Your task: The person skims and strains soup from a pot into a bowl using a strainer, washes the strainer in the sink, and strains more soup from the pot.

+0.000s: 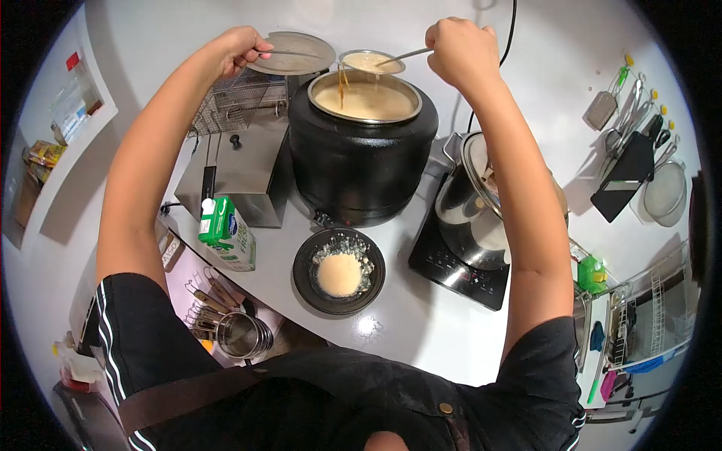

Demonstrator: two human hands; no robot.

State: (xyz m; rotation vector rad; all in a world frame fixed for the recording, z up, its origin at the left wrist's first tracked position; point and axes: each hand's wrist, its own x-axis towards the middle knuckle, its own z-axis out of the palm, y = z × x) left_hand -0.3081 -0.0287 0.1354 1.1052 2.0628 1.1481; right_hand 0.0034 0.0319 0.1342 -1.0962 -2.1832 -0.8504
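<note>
At the upper left, my left hand (242, 51) is closed around the thin metal handle of a round strainer (361, 60). The strainer holds creamy liquid, with drips below it, above the black soup kettle (361, 158). My right hand (464, 54) grips a metal spoon (412, 55), whose far end is hidden in the strainer's liquid. Pale creamy soup (367, 101) fills the kettle near its rim. Brown strands hang by the strainer's left side. In front of the kettle stands a black bowl (302, 282) with pale liquid and white crumbs.
A round metal lid (297, 43) leans behind the left hand. Left stand a metal fryer (241, 177), a wire basket (226, 105) and a green-white carton (227, 233). Right is a steel pot (470, 214) on an induction cooker (459, 278). Utensils hang on the wall.
</note>
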